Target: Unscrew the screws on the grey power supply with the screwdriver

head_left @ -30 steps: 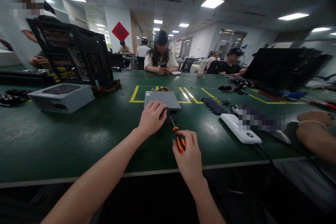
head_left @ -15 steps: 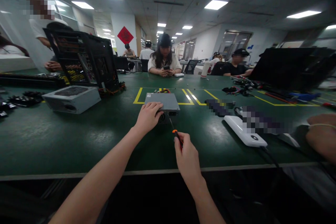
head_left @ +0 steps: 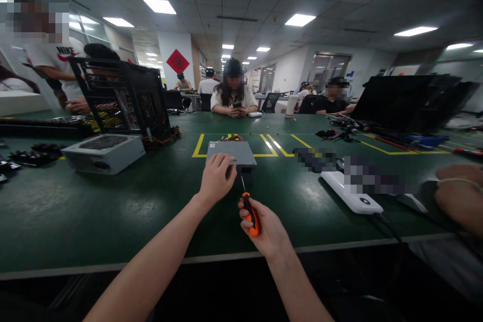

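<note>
A grey computer power supply [head_left: 241,151] lies on the green table [head_left: 158,231] in front of me, its socket side facing me and coloured cables behind it. My left hand [head_left: 217,178] grips its near left edge, with fingers over the top and the thumb close to the front face. In my right hand [head_left: 271,229] is an orange and black screwdriver [head_left: 251,216], the fingers curled round its handle. The shaft points up toward the front face of the power supply. Whether the tip touches it, I cannot tell.
Left of my hands sits a second power supply [head_left: 105,153], with an open black computer case [head_left: 124,95] behind it. At right are a white power bank [head_left: 350,193], tangled cables [head_left: 337,133] and a dark monitor [head_left: 400,103]. Another person's hand [head_left: 458,196] rests at the right edge.
My right hand has turned, so the screwdriver's handle shows more fully and sits lower. The left hand's fingers have bunched closer together at the power supply's edge. The view has tilted slightly.
</note>
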Tool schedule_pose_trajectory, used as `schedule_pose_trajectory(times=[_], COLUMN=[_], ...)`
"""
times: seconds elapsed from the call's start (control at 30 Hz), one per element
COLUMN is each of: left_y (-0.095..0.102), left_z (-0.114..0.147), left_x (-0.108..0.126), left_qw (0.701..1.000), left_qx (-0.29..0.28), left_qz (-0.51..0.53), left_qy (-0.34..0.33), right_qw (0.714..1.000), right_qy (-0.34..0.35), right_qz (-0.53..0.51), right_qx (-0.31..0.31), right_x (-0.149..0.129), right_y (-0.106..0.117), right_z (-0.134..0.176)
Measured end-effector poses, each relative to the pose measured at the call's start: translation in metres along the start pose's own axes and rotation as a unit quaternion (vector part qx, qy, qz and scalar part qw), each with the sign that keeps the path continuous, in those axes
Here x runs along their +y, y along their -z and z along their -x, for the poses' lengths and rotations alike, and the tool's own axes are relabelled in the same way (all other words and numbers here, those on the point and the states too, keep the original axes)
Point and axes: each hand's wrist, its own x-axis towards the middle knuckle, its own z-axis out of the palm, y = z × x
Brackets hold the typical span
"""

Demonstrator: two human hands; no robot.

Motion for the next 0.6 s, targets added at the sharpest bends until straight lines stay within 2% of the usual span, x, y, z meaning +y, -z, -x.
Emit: schedule_pose_trajectory(times=[0.1,0.2,0.33,0.47,0.6], left_y=[-0.005,-0.015,-0.025,-0.028,-0.027], left_z=[0.002,0.005,0.004,0.001,0.001], left_x=[0.003,0.0,-0.003,-0.003,-0.001], left_qw=[0.994,0.976,0.919,0.875,0.847], left_qx=[-0.063,-0.147,-0.243,-0.253,-0.25], left_qz=[0.042,0.092,0.24,0.327,0.382], left_qy=[0.083,0.134,0.196,0.252,0.272], right_qw=[0.998,0.998,0.997,0.995,0.996], right_qy=[-0.019,0.004,-0.004,-0.054,-0.029], right_qz=[-0.052,-0.056,-0.075,-0.085,-0.09], right_qx=[0.0,0.017,0.023,-0.009,-0.005], right_x=[0.001,0.004,0.006,0.005,0.006], right_y=[-0.001,-0.001,-0.003,-0.004,-0.003], right_z=[-0.001,-0.002,-0.002,-0.001,-0.002])
